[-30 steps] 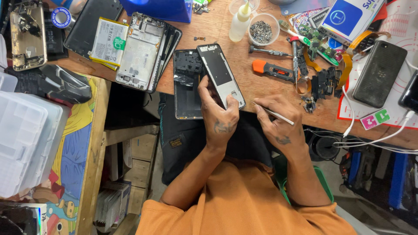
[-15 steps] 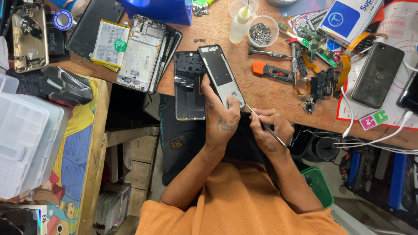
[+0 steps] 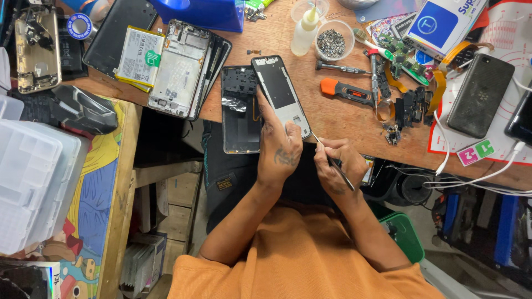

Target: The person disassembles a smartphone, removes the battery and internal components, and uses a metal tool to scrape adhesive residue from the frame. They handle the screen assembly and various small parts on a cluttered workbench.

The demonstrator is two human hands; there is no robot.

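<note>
Head view: left hand [image 3: 280,152] fingers grip phone frame [image 3: 281,95]; right hand [image 3: 334,166] fingers pinch tweezers [image 3: 332,162] at its corner.

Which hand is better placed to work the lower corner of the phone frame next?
Right hand: it holds the thin tool, tip at the phone frame corner. Left hand is busy gripping the frame.

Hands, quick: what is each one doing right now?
Left hand: closed around the lower end of the grey rectangular phone frame.
Right hand: closed on thin metal tweezers, tip at the frame's bottom corner.
</note>
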